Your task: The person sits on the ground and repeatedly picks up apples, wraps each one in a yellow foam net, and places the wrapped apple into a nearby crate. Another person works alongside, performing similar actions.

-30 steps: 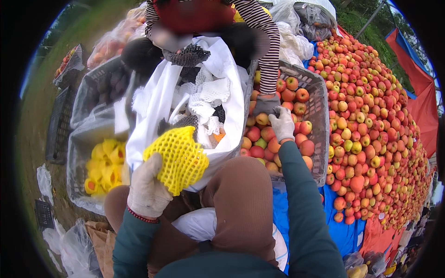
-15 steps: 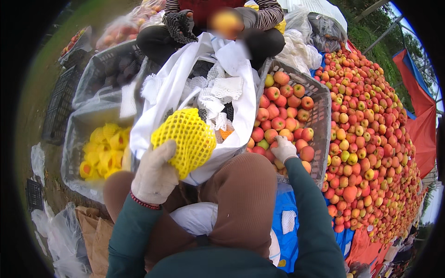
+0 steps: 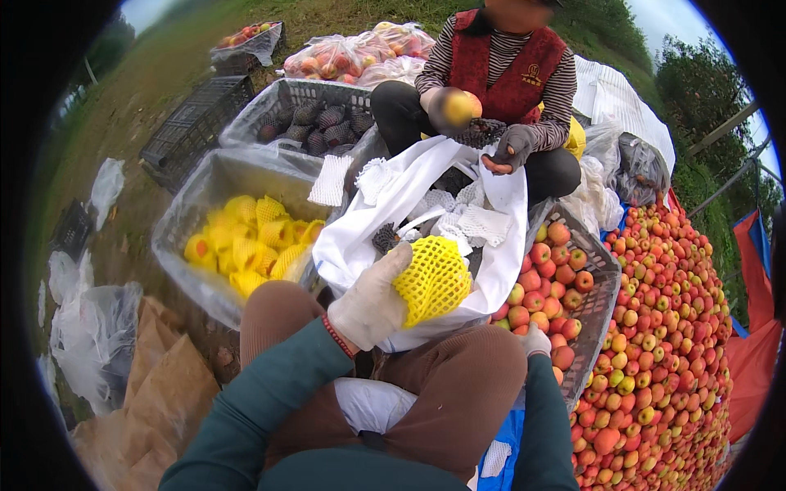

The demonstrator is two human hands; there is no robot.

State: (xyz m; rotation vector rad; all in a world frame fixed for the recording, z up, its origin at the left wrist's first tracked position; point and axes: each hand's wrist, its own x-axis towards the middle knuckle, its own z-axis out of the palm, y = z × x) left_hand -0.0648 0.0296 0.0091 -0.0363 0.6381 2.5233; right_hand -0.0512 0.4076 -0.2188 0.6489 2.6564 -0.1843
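Observation:
My left hand (image 3: 372, 303), in a pale work glove, is closed on a yellow foam net sleeve (image 3: 434, 282), held puffed out above my lap. Whether anything sits inside the sleeve I cannot tell. My right hand (image 3: 535, 340), also gloved, is down at the near side of a grey crate (image 3: 602, 315) of red apples (image 3: 542, 286). Its fingers are largely hidden, so their grip does not show. Between me and a co-worker stands a white sack (image 3: 348, 241) holding foam net sleeves (image 3: 485, 222), mostly white and dark.
On the left, a lined crate (image 3: 196, 274) holds yellow-sleeved fruit (image 3: 246, 237); behind it another has dark-sleeved fruit (image 3: 319, 127). Opposite sits a co-worker (image 3: 508, 74) with an apple in one gloved hand. A big apple heap (image 3: 655, 360) spreads right. Brown paper (image 3: 164, 385) lies lower left.
The view has swung left and up. My right hand has moved from among the apples toward the crate's near side. My left hand still holds the yellow sleeve.

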